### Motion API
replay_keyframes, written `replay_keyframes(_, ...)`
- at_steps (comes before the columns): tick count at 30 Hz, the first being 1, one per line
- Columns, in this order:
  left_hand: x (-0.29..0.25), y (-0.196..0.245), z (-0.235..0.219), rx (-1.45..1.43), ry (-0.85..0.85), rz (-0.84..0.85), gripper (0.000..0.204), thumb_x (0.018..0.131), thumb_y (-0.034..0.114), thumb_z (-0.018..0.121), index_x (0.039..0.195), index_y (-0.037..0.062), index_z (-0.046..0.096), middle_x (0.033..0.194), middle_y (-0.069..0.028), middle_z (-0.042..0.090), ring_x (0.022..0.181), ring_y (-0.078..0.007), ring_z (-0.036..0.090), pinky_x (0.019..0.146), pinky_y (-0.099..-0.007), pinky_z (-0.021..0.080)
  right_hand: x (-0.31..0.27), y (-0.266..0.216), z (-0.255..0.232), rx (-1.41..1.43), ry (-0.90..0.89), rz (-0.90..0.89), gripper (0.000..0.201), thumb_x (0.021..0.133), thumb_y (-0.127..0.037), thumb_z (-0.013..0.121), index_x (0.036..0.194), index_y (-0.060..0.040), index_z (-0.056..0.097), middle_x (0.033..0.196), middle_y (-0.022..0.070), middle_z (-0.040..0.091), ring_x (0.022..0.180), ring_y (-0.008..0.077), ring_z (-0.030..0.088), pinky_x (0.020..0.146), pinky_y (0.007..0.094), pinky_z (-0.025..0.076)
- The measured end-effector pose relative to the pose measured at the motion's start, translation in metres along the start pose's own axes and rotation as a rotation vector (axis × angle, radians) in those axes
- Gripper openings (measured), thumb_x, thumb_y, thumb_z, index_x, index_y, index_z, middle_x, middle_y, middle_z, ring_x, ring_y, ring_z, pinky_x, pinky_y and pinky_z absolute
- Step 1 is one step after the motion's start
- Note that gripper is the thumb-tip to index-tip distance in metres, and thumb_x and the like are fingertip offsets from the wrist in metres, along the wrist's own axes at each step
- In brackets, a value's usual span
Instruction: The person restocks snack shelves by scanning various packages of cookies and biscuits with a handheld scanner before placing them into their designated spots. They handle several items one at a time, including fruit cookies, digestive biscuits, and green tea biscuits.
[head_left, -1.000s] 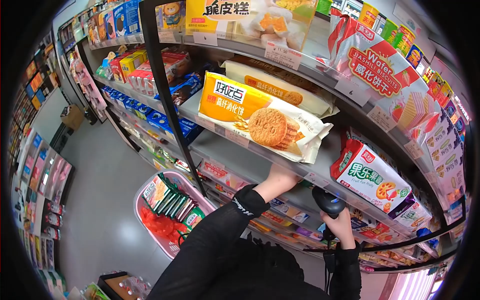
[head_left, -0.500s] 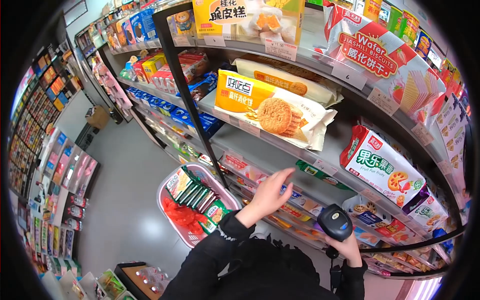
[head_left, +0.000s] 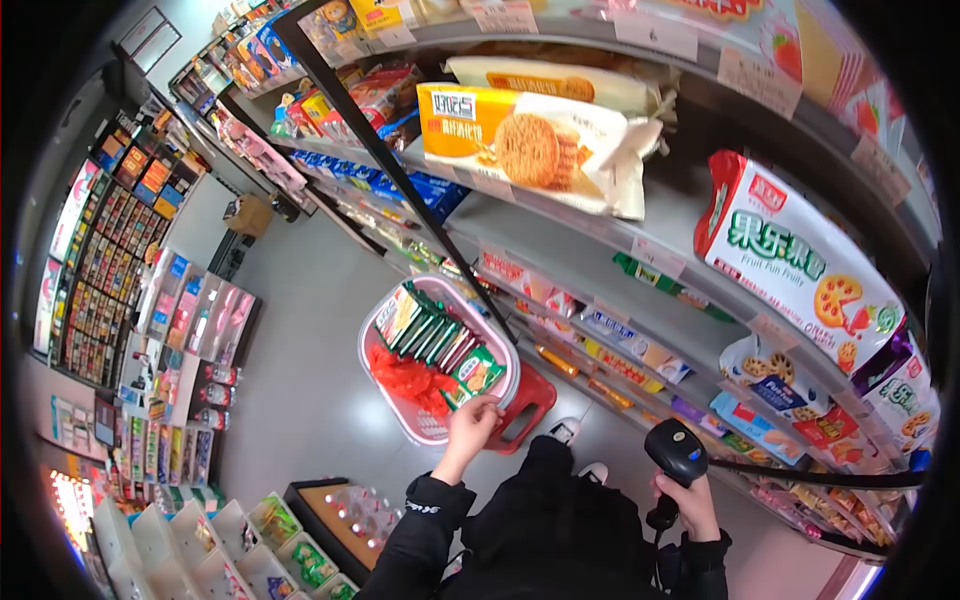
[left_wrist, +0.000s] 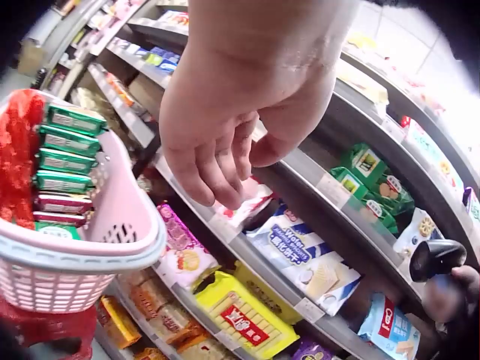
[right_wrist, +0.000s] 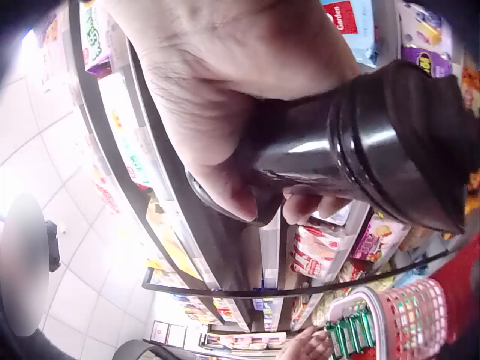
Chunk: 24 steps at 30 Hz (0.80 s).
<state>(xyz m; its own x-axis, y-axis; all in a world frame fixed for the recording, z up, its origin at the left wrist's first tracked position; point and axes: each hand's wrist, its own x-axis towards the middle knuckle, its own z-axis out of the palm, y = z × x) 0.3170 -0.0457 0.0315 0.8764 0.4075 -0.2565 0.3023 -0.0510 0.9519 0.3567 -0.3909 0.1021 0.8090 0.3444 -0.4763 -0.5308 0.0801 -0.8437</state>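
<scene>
In the head view, my left hand [head_left: 470, 432] is at the near rim of a pink basket [head_left: 366, 330], its fingers loosely bent. The left wrist view shows that hand [left_wrist: 251, 112] with nothing in its fingers. Green packets [head_left: 430, 335] stand in a row inside the basket, beside a red bag [head_left: 405, 382] and a green-and-white packet [head_left: 478, 370]. My right hand [head_left: 692, 500] grips the handle of a black handheld scanner [head_left: 676, 450]; in the right wrist view, fingers and thumb wrap round the scanner [right_wrist: 307, 146].
Shelves of biscuits curve along the right, with a yellow-and-white biscuit pack [head_left: 535, 145] and a white-and-red pack [head_left: 790, 260] on one shelf. A red stand [head_left: 525, 405] is beside the basket. Slanted bins [head_left: 215, 540] stand at the lower left. Grey floor [head_left: 300, 290] lies left of the basket.
My left hand has come out from the shelf and moved down and left to the basket. The view has shifted, and my right hand still holds the scanner.
</scene>
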Motion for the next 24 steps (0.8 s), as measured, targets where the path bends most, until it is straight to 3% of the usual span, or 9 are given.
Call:
replay_keyframes(4, -0.027, -0.008, -0.031, -0.115, 0.127, -0.156, 0.020, 0.083, 0.004, 0.041, 0.098, -0.0059, 0.051, 0.080, -0.0120, 0.059, 0.066, -0.0153, 0.058, 0.063, -0.0237, 0.048, 0.002, 0.009, 0.010, 0.016, -0.087, 0.008, 0.018, 0.071, -0.005, 0.061, 0.086, -0.0006, 0.053, 0.074, 0.0060, 0.055, 0.061, 0.0124, 0.053, 0.055, 0.0244, 0.043)
replay_keyframes(8, -0.028, -0.015, -0.061, -0.113, 0.186, -0.228, 0.022, 0.081, 0.003, 0.038, 0.098, -0.0037, 0.050, 0.080, -0.0093, 0.058, 0.066, -0.0162, 0.058, 0.063, -0.0262, 0.049, -0.001, 0.015, 0.018, 0.033, -0.133, 0.026, 0.017, 0.072, -0.004, 0.061, 0.086, -0.0009, 0.053, 0.074, 0.0060, 0.055, 0.062, 0.0121, 0.053, 0.056, 0.0240, 0.043)
replay_keyframes(11, -0.012, -0.018, -0.073, -0.131, 0.197, -0.243, 0.021, 0.082, 0.006, 0.042, 0.098, -0.0045, 0.051, 0.080, -0.0125, 0.059, 0.063, -0.0149, 0.057, 0.060, -0.0237, 0.048, -0.002, 0.013, 0.028, 0.036, -0.116, 0.029, 0.020, 0.071, -0.005, 0.062, 0.087, -0.0012, 0.052, 0.073, 0.0062, 0.055, 0.060, 0.0125, 0.053, 0.056, 0.0243, 0.043)
replay_keyframes(17, 0.052, -0.057, -0.096, -0.002, 0.106, -0.202, 0.019, 0.082, 0.009, 0.043, 0.093, -0.0029, 0.053, 0.072, -0.0090, 0.058, 0.057, -0.0141, 0.056, 0.052, -0.0226, 0.047, 0.006, 0.004, 0.060, -0.039, -0.050, 0.022, 0.020, 0.071, -0.004, 0.062, 0.088, -0.0012, 0.053, 0.074, 0.0058, 0.056, 0.061, 0.0125, 0.054, 0.057, 0.0244, 0.044)
replay_keyframes(19, 0.070, -0.073, -0.107, -0.065, 0.018, -0.430, 0.019, 0.081, 0.013, 0.046, 0.090, -0.0013, 0.054, 0.071, -0.0079, 0.058, 0.055, -0.0135, 0.055, 0.048, -0.0226, 0.046, 0.011, 0.003, 0.077, -0.037, -0.016, 0.027, 0.020, 0.071, -0.004, 0.063, 0.088, -0.0012, 0.053, 0.074, 0.0057, 0.056, 0.062, 0.0123, 0.054, 0.057, 0.0245, 0.044)
replay_keyframes(24, 0.107, -0.135, -0.128, -0.123, -0.023, -0.666, 0.015, 0.077, 0.013, 0.048, 0.083, 0.0011, 0.054, 0.066, -0.0090, 0.056, 0.052, -0.0160, 0.054, 0.045, -0.0266, 0.046, 0.029, 0.013, 0.119, -0.098, 0.005, 0.129, 0.025, 0.070, -0.003, 0.064, 0.092, -0.0020, 0.052, 0.076, 0.0037, 0.055, 0.060, 0.0105, 0.053, 0.056, 0.0234, 0.044)
